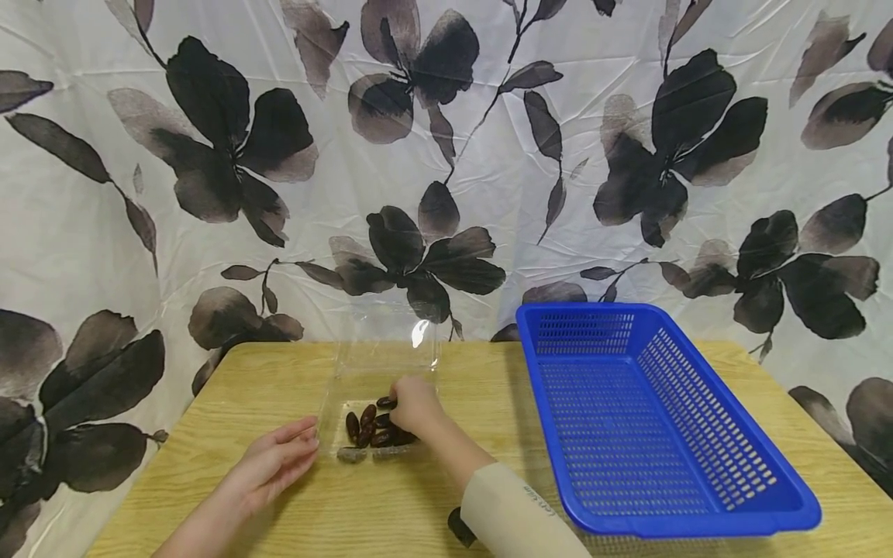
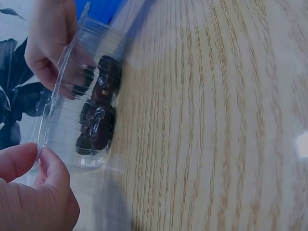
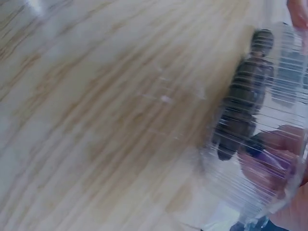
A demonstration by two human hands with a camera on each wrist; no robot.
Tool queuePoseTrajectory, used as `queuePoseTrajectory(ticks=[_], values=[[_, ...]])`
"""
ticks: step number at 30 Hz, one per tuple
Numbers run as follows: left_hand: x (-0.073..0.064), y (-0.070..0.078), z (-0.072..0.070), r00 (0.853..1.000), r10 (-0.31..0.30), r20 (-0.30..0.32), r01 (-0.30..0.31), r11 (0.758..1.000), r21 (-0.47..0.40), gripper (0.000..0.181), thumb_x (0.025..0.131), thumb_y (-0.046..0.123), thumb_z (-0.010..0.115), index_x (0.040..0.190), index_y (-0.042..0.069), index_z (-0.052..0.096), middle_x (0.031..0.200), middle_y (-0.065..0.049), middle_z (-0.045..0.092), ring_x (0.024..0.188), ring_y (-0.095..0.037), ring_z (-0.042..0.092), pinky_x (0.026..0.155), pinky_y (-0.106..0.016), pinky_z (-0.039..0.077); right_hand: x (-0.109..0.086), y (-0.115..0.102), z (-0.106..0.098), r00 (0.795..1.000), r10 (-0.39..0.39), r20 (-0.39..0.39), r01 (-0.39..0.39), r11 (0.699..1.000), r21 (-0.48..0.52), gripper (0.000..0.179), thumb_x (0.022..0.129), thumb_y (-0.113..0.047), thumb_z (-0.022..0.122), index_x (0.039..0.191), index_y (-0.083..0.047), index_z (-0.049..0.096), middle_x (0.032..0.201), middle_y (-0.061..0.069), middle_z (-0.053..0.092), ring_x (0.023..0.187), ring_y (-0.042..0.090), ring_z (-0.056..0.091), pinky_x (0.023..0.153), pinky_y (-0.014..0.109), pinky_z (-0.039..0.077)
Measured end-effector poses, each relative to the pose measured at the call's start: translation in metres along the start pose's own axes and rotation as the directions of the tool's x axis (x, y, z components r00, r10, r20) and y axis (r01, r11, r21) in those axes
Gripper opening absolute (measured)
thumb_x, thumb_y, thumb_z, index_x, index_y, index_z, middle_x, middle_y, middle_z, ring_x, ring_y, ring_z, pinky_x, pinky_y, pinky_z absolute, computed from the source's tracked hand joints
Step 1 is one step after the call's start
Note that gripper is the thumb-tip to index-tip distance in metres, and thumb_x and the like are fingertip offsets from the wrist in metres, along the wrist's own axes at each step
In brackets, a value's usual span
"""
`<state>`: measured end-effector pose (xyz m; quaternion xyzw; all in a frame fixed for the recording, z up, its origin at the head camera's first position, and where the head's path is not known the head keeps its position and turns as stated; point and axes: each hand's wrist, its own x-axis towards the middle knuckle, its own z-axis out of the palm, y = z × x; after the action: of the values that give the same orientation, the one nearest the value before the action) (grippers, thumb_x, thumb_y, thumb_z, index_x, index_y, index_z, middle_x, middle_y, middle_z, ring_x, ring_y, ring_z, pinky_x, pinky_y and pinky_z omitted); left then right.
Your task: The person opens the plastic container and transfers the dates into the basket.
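Note:
A clear hinged plastic box (image 2: 91, 162) with its lid (image 1: 387, 353) raised stands on the table. Several dark brown, glossy dates (image 1: 366, 434) lie inside it. My left hand (image 1: 268, 469) is at the box's left side, and the left wrist view has its thumb and finger pinching the rim. Inside the box, at the right, my right hand (image 1: 417, 407) reaches down with a dark date (image 1: 386, 402) at its fingertips. Through the ribbed wall, the right wrist view also has a dark date (image 3: 255, 144) between those fingers.
To the right stands a large blue plastic basket (image 1: 551, 434) with slotted walls. A black object (image 1: 460, 527) lies by the right sleeve, partly hidden. Behind the wooden table (image 1: 279, 387) hangs a white cloth with dark flowers (image 1: 412, 256).

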<state>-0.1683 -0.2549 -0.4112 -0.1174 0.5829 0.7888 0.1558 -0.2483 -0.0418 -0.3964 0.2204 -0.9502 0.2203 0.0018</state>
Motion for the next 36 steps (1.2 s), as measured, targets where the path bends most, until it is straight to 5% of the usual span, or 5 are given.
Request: queuePoseTrajectory(ticks=[9, 15, 22, 30, 36], values=[[0.000, 0.000, 0.000, 1.000, -0.001, -0.001, 0.001, 1.000, -0.023, 0.055, 0.086, -0.005, 0.061, 0.137, 0.001, 0.040, 0.107, -0.002, 0.051, 0.092, -0.010, 0.058, 0.082, -0.022, 0.049, -0.002, 0.001, -0.016, 0.999, 0.045, 0.022, -0.050, 0.942, 0.331, 0.018, 0.072, 0.002, 0.071, 0.090, 0.001, 0.072, 0.077, 0.005, 0.067, 0.065, 0.015, 0.059, 0.060, 0.022, 0.047], [0.001, -0.001, 0.001, 1.000, -0.004, 0.004, 0.004, 1.000, -0.019, 0.065, 0.087, -0.005, 0.060, 0.143, -0.004, 0.028, 0.109, -0.001, 0.050, 0.093, -0.010, 0.058, 0.083, -0.023, 0.049, 0.000, -0.002, -0.020, 0.984, 0.130, 0.125, -0.180, 0.761, 0.623, 0.019, 0.077, 0.004, 0.067, 0.096, 0.003, 0.070, 0.077, 0.005, 0.065, 0.060, 0.026, 0.064, 0.057, 0.029, 0.055], [0.001, 0.001, 0.001, 1.000, 0.000, -0.004, 0.000, 1.000, -0.004, 0.067, 0.088, -0.006, 0.057, 0.144, -0.006, 0.021, 0.109, -0.001, 0.050, 0.094, -0.009, 0.058, 0.085, -0.023, 0.048, 0.007, -0.017, -0.039, 0.962, 0.150, 0.228, -0.272, 0.462, 0.844, 0.025, 0.078, 0.008, 0.065, 0.103, 0.008, 0.066, 0.087, 0.011, 0.063, 0.062, 0.017, 0.061, 0.069, 0.036, 0.056], [0.001, 0.002, 0.002, 1.000, -0.001, -0.014, 0.001, 1.000, -0.025, 0.065, 0.087, -0.007, 0.059, 0.143, -0.005, 0.026, 0.108, -0.002, 0.050, 0.092, -0.009, 0.058, 0.083, -0.022, 0.049, 0.010, -0.031, -0.063, 0.959, 0.085, 0.272, -0.285, 0.296, 0.912, 0.029, 0.083, 0.010, 0.060, 0.112, 0.011, 0.061, 0.097, 0.016, 0.064, 0.066, 0.017, 0.061, 0.067, 0.031, 0.056], [0.001, 0.001, 0.002, 1.000, 0.004, -0.012, -0.004, 1.000, -0.006, 0.067, 0.087, -0.006, 0.059, 0.144, -0.006, 0.023, 0.107, -0.002, 0.049, 0.091, -0.009, 0.058, 0.082, -0.022, 0.049, 0.009, -0.036, -0.078, 0.963, 0.060, 0.263, -0.270, 0.228, 0.935, 0.031, 0.084, 0.010, 0.058, 0.115, 0.013, 0.059, 0.099, 0.017, 0.062, 0.068, 0.015, 0.061, 0.069, 0.031, 0.056]])
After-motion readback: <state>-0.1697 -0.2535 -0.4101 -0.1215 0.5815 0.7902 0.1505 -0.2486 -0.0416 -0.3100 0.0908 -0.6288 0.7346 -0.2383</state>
